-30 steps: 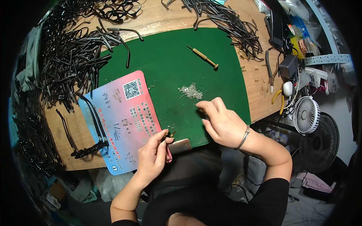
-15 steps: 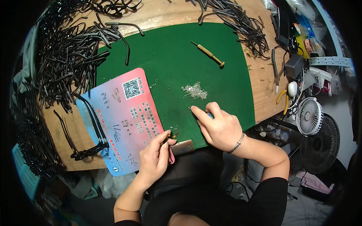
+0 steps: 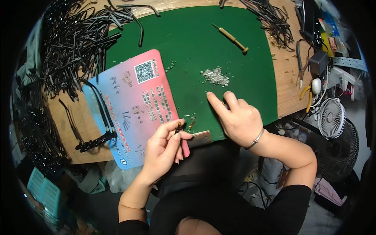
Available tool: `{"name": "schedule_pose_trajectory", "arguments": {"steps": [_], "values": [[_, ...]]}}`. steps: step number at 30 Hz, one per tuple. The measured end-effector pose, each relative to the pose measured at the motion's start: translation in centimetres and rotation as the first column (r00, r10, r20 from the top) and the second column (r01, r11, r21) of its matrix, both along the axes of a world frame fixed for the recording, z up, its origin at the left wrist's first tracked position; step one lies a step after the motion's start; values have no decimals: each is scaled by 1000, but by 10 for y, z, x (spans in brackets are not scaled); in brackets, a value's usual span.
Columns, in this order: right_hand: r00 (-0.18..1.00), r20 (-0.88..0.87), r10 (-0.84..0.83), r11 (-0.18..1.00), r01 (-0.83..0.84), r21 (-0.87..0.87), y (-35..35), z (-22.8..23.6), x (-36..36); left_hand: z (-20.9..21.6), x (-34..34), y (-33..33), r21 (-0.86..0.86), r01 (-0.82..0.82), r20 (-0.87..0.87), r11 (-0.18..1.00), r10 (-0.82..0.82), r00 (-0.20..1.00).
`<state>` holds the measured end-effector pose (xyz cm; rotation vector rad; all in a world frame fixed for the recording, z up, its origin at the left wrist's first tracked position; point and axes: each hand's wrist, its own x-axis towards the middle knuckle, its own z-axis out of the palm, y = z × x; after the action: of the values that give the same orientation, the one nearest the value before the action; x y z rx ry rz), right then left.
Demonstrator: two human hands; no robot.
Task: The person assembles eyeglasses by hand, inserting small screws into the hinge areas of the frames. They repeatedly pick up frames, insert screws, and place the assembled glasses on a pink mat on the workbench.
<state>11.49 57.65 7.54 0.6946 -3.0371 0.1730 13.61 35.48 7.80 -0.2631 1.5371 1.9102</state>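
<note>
The right hand (image 3: 239, 119) is pointing its index finger over a flat green mat (image 3: 244, 70) at a pile of tiny silvery parts (image 3: 215, 76) just beyond; whether its curled fingers are gripping anything, I cannot tell. Left of the left hand (image 3: 165, 144), a pink-and-blue sheet (image 3: 128, 94) is showing print (image 3: 147, 98) and a square code (image 3: 145, 71). Thumb and forefinger there are pinching a small dark-and-gold piece (image 3: 179, 127).

Your left hand (image 3: 164, 144) hides most of the small dark piece (image 3: 179, 127) it pinches. Your right hand (image 3: 241, 120) covers its own palm; silvery bits (image 3: 215, 76) at its eleven o'clock are too tiny to identify. At one o'clock, the view's upper edge crops the dark temple arms (image 3: 274, 18).
</note>
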Motion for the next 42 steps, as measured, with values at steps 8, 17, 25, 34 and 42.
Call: {"name": "schedule_pose_trajectory", "arguments": {"steps": [8, 17, 25, 34, 42], "values": [[987, 159, -18, 988, 43, -152, -3, 9, 1, 1, 0, 0, 10, -74, 33, 997, 73, 997], [661, 717, 222, 889, 165, -427, -35, 36, 3, -23, 23, 23, -465, -272, -504, 843, 1, 864], [728, 645, 231, 853, 167, -494, -33, 25, 9, -26, 21, 29, -515, -380, -681, 768, -97, 726], [145, 954, 261, 718, 631, -292, -37, 41, -20, -21, 20, 27, -568, -330, -643, 754, -157, 750], [405, 862, 306, 739, 469, -483, -38, 26, -16, -24, 14, 23, -524, -337, -694, 782, -162, 702]]}}
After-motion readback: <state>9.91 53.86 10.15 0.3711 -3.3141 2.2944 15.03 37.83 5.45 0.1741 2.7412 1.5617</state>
